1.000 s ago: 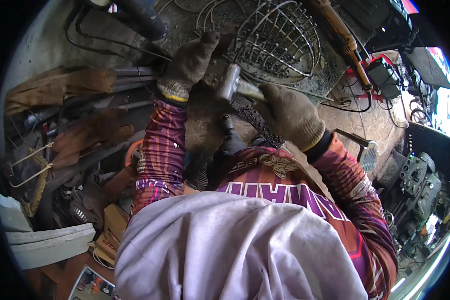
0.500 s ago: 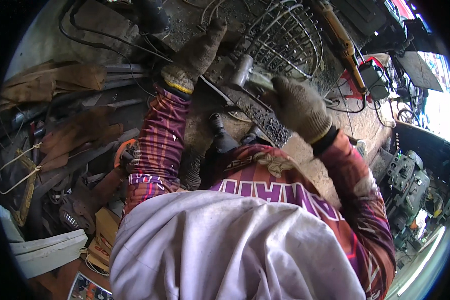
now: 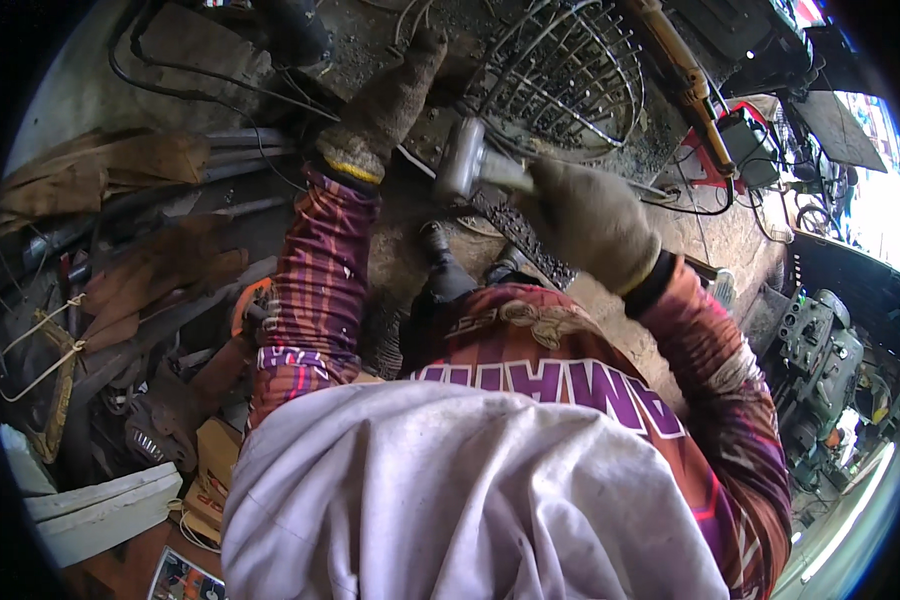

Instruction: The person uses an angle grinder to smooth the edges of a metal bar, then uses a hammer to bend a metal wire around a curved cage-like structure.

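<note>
My right hand (image 3: pixel 600 225), in a grey-brown knit glove, is closed round the handle of a club hammer (image 3: pixel 460 160). The hammer's thick metal head points left, above a dark strip of metal strewn with black grit. My left hand (image 3: pixel 385 115), gloved with a yellow cuff band, is farther off and left of the hammer head. Its fingers look curled, with one digit pointing away from me. What it grips is hidden beneath the glove. A dark brown metal piece (image 3: pixel 458 75) lies just right of it.
Beyond the hammer stands a round grate of bent metal rods (image 3: pixel 565 85). A long yellowish power tool (image 3: pixel 685 75) lies at the upper right, with a red stool (image 3: pixel 705 165) near it. Metal bars and brown cloths (image 3: pixel 110 170) fill the left. Machinery (image 3: pixel 820 360) stands at the right.
The hammer head has shifted left and nearer to me, and looks larger. My right hand has tilted with it. My left hand has barely moved.
</note>
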`<state>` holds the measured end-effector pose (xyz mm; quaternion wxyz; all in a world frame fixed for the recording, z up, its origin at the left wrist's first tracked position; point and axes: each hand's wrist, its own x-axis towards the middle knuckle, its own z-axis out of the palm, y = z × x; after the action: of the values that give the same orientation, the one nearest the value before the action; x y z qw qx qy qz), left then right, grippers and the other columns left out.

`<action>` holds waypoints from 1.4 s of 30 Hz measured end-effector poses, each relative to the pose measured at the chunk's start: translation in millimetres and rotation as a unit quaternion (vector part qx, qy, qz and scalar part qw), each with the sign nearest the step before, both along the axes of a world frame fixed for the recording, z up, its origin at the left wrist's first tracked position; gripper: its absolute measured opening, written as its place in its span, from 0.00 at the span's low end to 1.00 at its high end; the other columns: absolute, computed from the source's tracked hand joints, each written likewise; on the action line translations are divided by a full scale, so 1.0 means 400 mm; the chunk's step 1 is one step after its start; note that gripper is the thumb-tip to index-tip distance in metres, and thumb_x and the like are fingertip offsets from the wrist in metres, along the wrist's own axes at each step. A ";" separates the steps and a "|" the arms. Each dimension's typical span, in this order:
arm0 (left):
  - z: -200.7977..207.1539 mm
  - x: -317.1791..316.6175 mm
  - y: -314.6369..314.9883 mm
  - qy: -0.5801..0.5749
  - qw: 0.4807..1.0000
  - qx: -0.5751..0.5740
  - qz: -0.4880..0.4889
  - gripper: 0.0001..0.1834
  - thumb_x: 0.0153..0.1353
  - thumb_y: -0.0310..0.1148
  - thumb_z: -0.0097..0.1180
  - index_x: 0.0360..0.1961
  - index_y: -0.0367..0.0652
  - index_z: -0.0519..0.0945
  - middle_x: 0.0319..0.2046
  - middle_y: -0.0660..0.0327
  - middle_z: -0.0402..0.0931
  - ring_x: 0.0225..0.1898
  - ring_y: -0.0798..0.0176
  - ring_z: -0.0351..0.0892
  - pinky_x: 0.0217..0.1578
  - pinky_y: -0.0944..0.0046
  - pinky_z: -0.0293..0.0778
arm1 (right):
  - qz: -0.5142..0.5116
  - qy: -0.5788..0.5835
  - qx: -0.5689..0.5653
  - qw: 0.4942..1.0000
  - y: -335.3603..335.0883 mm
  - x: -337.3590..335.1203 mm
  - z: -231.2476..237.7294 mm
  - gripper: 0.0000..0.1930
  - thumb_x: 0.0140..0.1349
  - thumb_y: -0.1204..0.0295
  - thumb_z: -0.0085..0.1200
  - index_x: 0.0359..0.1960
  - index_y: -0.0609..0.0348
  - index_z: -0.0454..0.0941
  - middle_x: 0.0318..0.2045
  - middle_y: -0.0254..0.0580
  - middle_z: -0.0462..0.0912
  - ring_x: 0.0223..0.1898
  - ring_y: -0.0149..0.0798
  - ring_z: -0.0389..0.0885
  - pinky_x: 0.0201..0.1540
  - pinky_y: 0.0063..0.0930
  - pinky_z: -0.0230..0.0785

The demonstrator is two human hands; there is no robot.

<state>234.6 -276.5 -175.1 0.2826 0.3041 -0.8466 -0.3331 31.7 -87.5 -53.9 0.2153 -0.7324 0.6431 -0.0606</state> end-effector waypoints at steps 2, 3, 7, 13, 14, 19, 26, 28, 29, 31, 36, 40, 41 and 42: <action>-0.013 0.008 -0.009 0.012 0.999 0.030 -0.011 0.27 0.82 0.42 0.35 0.73 0.39 0.66 0.64 0.47 0.75 0.66 0.56 0.75 0.73 0.57 0.65 | 0.026 -0.016 0.059 0.998 0.019 0.028 0.035 0.17 0.68 0.56 0.59 0.42 0.60 0.78 0.26 0.53 0.83 0.31 0.58 0.86 0.34 0.51 0.78; 0.000 0.009 -0.004 0.010 0.996 0.087 -0.007 0.26 0.82 0.41 0.34 0.73 0.39 0.66 0.66 0.48 0.73 0.68 0.57 0.73 0.74 0.58 0.63 | 0.025 -0.017 0.062 0.998 0.035 0.035 0.033 0.17 0.68 0.56 0.59 0.42 0.60 0.78 0.26 0.53 0.83 0.31 0.58 0.86 0.34 0.51 0.78; 0.030 0.011 -0.004 -0.105 0.992 0.067 0.007 0.27 0.80 0.38 0.40 0.75 0.40 0.63 0.70 0.49 0.70 0.72 0.53 0.69 0.76 0.57 0.59 | 0.087 -0.006 0.030 0.996 0.055 0.047 0.028 0.16 0.67 0.57 0.59 0.38 0.60 0.79 0.26 0.48 0.84 0.30 0.54 0.87 0.34 0.48 0.79; 0.100 -0.013 0.034 0.029 0.971 0.229 0.068 0.32 0.80 0.57 0.39 0.68 0.45 0.75 0.59 0.45 0.80 0.64 0.47 0.78 0.63 0.54 0.72 | 0.000 0.066 -0.075 0.995 -0.039 -0.047 -0.029 0.16 0.69 0.56 0.57 0.36 0.58 0.78 0.24 0.51 0.82 0.27 0.57 0.85 0.30 0.49 0.78; 0.077 0.001 0.035 0.001 0.982 0.184 0.046 0.25 0.77 0.44 0.46 0.68 0.42 0.75 0.62 0.48 0.78 0.65 0.49 0.77 0.65 0.57 0.72 | -0.005 0.039 -0.026 0.999 -0.013 -0.029 -0.008 0.17 0.69 0.55 0.57 0.36 0.58 0.77 0.24 0.52 0.82 0.28 0.58 0.85 0.30 0.50 0.77; 0.014 -0.009 0.002 0.104 0.986 0.122 -0.049 0.23 0.73 0.31 0.56 0.67 0.40 0.76 0.62 0.54 0.79 0.63 0.59 0.78 0.63 0.62 0.73 | -0.022 -0.020 0.072 0.997 0.092 -0.012 -0.002 0.17 0.68 0.55 0.59 0.36 0.59 0.75 0.25 0.54 0.81 0.31 0.61 0.84 0.34 0.51 0.75; 0.103 -0.015 0.048 0.010 0.979 0.200 -0.047 0.27 0.67 0.34 0.65 0.67 0.43 0.77 0.55 0.56 0.83 0.52 0.64 0.83 0.52 0.63 0.80 | -0.261 -0.178 0.104 0.943 0.218 -0.067 -0.046 0.15 0.69 0.59 0.59 0.45 0.60 0.78 0.27 0.57 0.81 0.32 0.59 0.85 0.35 0.47 0.73; 0.091 -0.023 0.054 0.021 0.982 0.183 -0.050 0.28 0.65 0.34 0.68 0.66 0.44 0.77 0.52 0.56 0.85 0.49 0.63 0.84 0.50 0.62 0.80 | -0.314 -0.195 0.107 0.923 0.247 -0.094 -0.074 0.16 0.71 0.59 0.59 0.47 0.61 0.78 0.28 0.57 0.81 0.31 0.56 0.85 0.34 0.45 0.72; 0.082 -0.025 0.058 0.021 0.987 0.155 -0.039 0.28 0.64 0.32 0.70 0.65 0.43 0.78 0.49 0.57 0.85 0.47 0.64 0.84 0.49 0.62 0.81 | -0.319 -0.203 0.110 0.919 0.261 -0.103 -0.085 0.16 0.71 0.59 0.59 0.47 0.61 0.78 0.28 0.57 0.81 0.31 0.56 0.85 0.34 0.45 0.72; 0.081 -0.036 0.068 0.012 0.991 0.130 -0.033 0.28 0.62 0.30 0.71 0.64 0.43 0.79 0.46 0.59 0.86 0.45 0.65 0.84 0.48 0.62 0.81 | -0.314 -0.221 0.078 0.920 0.286 -0.111 -0.105 0.16 0.71 0.60 0.59 0.48 0.62 0.78 0.28 0.57 0.82 0.32 0.57 0.85 0.35 0.45 0.72; 0.109 -0.060 0.093 -0.007 0.987 0.156 0.049 0.24 0.58 0.31 0.75 0.55 0.41 0.82 0.40 0.60 0.85 0.40 0.66 0.83 0.43 0.61 0.81 | -0.317 -0.271 0.084 0.905 0.297 -0.108 -0.124 0.16 0.71 0.62 0.59 0.50 0.63 0.78 0.33 0.57 0.84 0.36 0.58 0.86 0.39 0.44 0.75; 0.107 -0.040 0.075 -0.071 0.984 0.154 0.051 0.20 0.57 0.30 0.75 0.50 0.41 0.83 0.36 0.59 0.85 0.37 0.67 0.83 0.40 0.62 0.80 | -0.300 -0.299 0.068 0.903 0.286 -0.111 -0.142 0.17 0.69 0.63 0.61 0.51 0.64 0.79 0.34 0.56 0.85 0.37 0.58 0.87 0.40 0.44 0.76; 0.102 -0.028 0.071 -0.098 0.989 0.095 0.049 0.20 0.57 0.31 0.74 0.50 0.43 0.84 0.36 0.59 0.85 0.37 0.66 0.84 0.39 0.62 0.81 | -0.301 -0.309 0.069 0.899 0.286 -0.115 -0.146 0.17 0.69 0.63 0.61 0.51 0.64 0.79 0.34 0.56 0.85 0.37 0.58 0.87 0.40 0.44 0.76; 0.102 -0.023 0.068 -0.124 0.991 0.035 0.046 0.20 0.57 0.32 0.74 0.51 0.44 0.84 0.36 0.59 0.86 0.37 0.64 0.85 0.39 0.61 0.81 | -0.296 -0.319 0.073 0.897 0.285 -0.118 -0.150 0.18 0.69 0.62 0.61 0.50 0.64 0.79 0.34 0.56 0.85 0.37 0.58 0.87 0.40 0.44 0.75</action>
<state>225.2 -249.1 -134.4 0.1795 0.3915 -0.8482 -0.3083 -15.7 26.6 -114.1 0.4336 -0.4320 0.7296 -0.3051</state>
